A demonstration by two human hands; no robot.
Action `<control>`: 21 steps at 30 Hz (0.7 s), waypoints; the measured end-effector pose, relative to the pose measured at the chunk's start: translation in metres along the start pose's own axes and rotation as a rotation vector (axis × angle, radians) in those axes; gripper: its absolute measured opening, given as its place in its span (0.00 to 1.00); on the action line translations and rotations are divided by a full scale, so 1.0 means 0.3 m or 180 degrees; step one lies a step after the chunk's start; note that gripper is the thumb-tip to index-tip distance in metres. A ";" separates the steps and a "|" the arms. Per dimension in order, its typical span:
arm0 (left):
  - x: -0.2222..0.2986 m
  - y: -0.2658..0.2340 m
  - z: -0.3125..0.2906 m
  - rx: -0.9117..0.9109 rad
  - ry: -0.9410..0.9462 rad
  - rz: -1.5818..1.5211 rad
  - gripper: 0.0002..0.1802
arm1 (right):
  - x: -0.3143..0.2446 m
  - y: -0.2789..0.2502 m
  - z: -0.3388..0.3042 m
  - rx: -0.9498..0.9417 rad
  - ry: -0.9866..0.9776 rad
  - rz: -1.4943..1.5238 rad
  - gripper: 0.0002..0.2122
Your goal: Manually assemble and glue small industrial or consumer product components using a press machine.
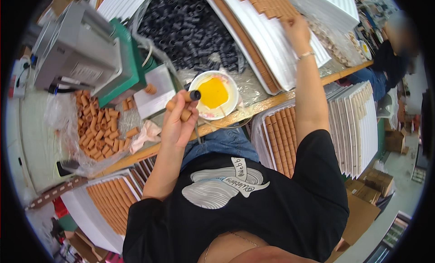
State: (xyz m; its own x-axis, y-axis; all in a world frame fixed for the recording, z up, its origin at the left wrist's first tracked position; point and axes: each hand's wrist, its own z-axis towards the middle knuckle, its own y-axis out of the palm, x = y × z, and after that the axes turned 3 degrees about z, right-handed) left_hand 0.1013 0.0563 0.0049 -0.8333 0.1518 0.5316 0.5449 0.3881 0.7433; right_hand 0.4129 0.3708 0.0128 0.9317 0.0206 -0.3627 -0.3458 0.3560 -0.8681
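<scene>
My left hand (177,122) is closed around two short tan tubes (181,111); the upper one has a black sleeve (195,95) at its end. Just right of it stands a white bowl (231,110) with yellow liquid (214,93) and a thin stick in it. My right arm reaches to the far right, where my right hand (297,31) pinches at the near end of the tan tubes (267,4) lying in rows on a white ridged tray (265,45). Its fingertips are partly hidden, but a tan tube seems to be between them.
A grey and green machine (86,54) stands at the left, beside a pile of tan tubes (102,131) on plastic. Many black sleeves (186,32) lie behind the bowl. The wooden table edge (276,102) runs before me, with stacked loaded trays (281,136) below. Another person (385,59) is at far right.
</scene>
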 end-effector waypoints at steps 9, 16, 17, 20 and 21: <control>0.035 -0.011 -0.037 -0.0109 0.1623 0.1430 0.14 | -0.452 -0.304 -0.655 -0.1406 -0.1412 0.2557 0.11; 0.101 -0.078 -0.103 -0.0205 0.2032 0.2164 0.15 | -0.629 -0.209 -0.819 -0.1223 -0.2584 0.2380 0.21; 0.106 -0.093 -0.113 -0.0171 0.2061 0.2160 0.15 | -0.644 -0.210 -0.825 -0.1284 -0.2719 0.2287 0.21; 0.121 -0.130 -0.126 0.0058 0.2024 0.3058 0.16 | -0.690 -0.212 -0.858 -0.1418 -0.3039 0.2003 0.19; 0.132 -0.136 -0.122 0.0137 0.2230 0.3224 0.18 | -0.697 -0.202 -0.860 -0.1576 -0.2916 0.1888 0.16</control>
State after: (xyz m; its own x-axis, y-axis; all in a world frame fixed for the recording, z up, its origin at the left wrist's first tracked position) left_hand 0.0496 0.0132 0.0105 0.2007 -0.1135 0.9731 0.9013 0.4106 -0.1380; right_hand 0.2105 0.1038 0.0540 0.2760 0.7890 -0.5489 -0.5663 -0.3279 -0.7562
